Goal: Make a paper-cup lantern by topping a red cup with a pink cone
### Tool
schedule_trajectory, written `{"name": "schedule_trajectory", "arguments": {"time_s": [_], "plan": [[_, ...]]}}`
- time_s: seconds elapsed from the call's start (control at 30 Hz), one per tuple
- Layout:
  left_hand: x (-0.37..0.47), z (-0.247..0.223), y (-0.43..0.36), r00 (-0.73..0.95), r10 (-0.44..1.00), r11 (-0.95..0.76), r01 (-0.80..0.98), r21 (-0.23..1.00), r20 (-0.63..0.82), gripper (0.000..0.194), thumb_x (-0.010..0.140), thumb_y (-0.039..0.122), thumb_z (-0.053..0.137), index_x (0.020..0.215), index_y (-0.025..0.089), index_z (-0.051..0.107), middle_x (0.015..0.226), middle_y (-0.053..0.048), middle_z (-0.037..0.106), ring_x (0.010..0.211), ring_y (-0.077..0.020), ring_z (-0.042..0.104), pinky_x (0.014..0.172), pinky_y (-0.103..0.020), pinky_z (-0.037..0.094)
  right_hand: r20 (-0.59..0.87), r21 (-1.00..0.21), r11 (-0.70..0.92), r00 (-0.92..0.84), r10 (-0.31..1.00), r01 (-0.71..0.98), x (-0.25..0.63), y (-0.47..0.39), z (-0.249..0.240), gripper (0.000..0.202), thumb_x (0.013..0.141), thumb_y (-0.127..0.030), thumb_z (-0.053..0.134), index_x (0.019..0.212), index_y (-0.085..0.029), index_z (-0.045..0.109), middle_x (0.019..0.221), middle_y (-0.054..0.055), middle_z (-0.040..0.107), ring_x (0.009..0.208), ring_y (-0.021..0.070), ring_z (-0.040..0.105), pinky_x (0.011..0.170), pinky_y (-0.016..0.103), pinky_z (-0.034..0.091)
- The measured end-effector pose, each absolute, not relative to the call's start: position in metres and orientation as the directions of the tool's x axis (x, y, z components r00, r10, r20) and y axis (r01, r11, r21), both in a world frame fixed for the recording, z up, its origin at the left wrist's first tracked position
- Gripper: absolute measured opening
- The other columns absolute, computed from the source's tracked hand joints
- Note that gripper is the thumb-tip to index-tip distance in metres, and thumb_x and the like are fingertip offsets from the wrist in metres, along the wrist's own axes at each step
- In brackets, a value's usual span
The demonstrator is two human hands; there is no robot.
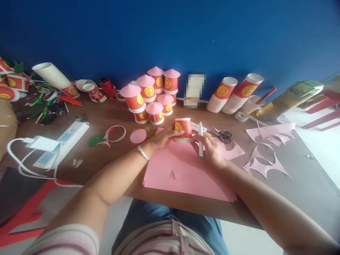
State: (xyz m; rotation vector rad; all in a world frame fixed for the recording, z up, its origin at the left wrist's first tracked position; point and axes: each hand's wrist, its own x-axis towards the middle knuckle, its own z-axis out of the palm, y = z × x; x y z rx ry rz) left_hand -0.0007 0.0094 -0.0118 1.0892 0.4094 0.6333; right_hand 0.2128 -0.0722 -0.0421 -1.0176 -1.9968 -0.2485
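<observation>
Clock centred on the held cup; 12 toward the blue wall.

Far out near 9: white power strip with charger and looped white cable. Closer in at 9: pink paper disc, flat on the brown table. At 11: cluster of red cups with pink cone tops, some stacked on others.

Left hand between 8 and 9, fingers clamped on the cup, thumb across its side.

Red paper cup at centre, roughly upright, over the pink paper sheets, which spread toward 6. White band with green marks at its lower end. Contact between cup and paper: cannot tell.

Right hand at 4, fingers clamped around a white pen, pen near vertical just beside the cup. Fingertip contact with cup: cannot tell.

At 3: scissors, dark handles. At 2: two leaning cup stacks. Toward 4: pink offcuts.
</observation>
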Motion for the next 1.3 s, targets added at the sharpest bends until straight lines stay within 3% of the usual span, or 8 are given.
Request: {"name": "schedule_trajectory", "arguments": {"time_s": [0.33,0.5,0.63,0.87,1.03,1.2,1.3], "plan": [[-0.003,-0.018,0.010,0.762,0.647,0.352,-0.327,0.877,0.024,0.053,0.083,0.035,0.076,0.131,0.016,0.069,0.122,-0.014,0.078,0.121,-0.0348,0.071,0.104,-0.046,0.053,0.735,-0.231,0.626,-0.288,0.614,0.745,0.211,-0.074,-0.045,0.020,0.103,-0.017,0.058,0.119,-0.026,0.065,0.089,0.005,0.074,0.074,0.0199,0.071,0.063,0.030,0.054],[-0.006,-0.018,0.009,0.722,0.692,0.291,-0.308,0.906,0.023,0.052,0.081,0.033,0.082,0.130,0.019,0.070,0.121,-0.013,0.077,0.116,-0.0316,0.072,0.097,-0.043,0.056,0.745,-0.250,0.622,-0.263,0.613,0.742,0.204,-0.074,-0.043,0.020,0.102,-0.022,0.061,0.121,-0.023,0.061,0.090,0.006,0.075,0.074,0.0204,0.072,0.059,0.028,0.052],[-0.007,-0.022,0.009,0.701,0.713,0.271,-0.250,0.929,-0.019,0.062,0.075,0.037,0.088,0.131,0.019,0.069,0.121,-0.013,0.076,0.114,-0.0307,0.071,0.091,-0.039,0.056,0.732,-0.284,0.606,-0.240,0.637,0.743,0.202,-0.076,-0.045,0.016,0.104,-0.024,0.055,0.119,-0.024,0.062,0.086,0.004,0.072,0.071,0.0183,0.070,0.061,0.028,0.052],[-0.004,-0.025,0.010,0.734,0.679,0.325,-0.294,0.899,-0.005,0.054,0.078,0.044,0.088,0.123,0.018,0.073,0.119,-0.012,0.076,0.113,-0.0287,0.071,0.097,-0.040,0.056,0.704,-0.326,0.548,-0.189,0.684,0.771,0.205,-0.071,-0.058,0.024,0.102,-0.024,0.052,0.124,-0.024,0.061,0.088,0.005,0.073,0.074,0.0209,0.071,0.064,0.032,0.055],[-0.004,-0.021,0.009,0.625,0.780,0.251,-0.360,0.899,0.033,0.050,0.078,0.042,0.089,0.118,0.016,0.072,0.114,-0.012,0.076,0.106,-0.0290,0.074,0.094,-0.043,0.057,0.649,-0.399,0.486,-0.135,0.749,0.777,0.203,-0.070,-0.061,0.041,0.100,-0.037,0.061,0.138,-0.023,0.055,0.104,0.009,0.076,0.080,0.0218,0.073,0.067,0.033,0.058],[-0.003,-0.020,0.011,0.556,0.829,0.196,-0.387,0.901,0.059,0.050,0.072,0.042,0.093,0.107,0.014,0.073,0.104,-0.010,0.076,0.099,-0.0248,0.073,0.095,-0.041,0.056,0.612,-0.409,0.490,-0.167,0.773,0.770,0.202,-0.070,-0.058,0.039,0.100,-0.047,0.061,0.132,-0.024,0.059,0.097,0.007,0.075,0.081,0.0226,0.073,0.069,0.034,0.060],[-0.002,-0.019,0.011,0.565,0.822,0.193,-0.385,0.903,0.065,0.050,0.071,0.042,0.094,0.107,0.015,0.071,0.103,-0.008,0.076,0.099,-0.0240,0.073,0.094,-0.039,0.056,0.561,-0.504,0.393,-0.054,0.826,0.769,0.196,-0.066,-0.052,0.033,0.100,-0.047,0.061,0.123,-0.024,0.060,0.097,0.007,0.076,0.075,0.0233,0.071,0.067,0.038,0.060]]}}
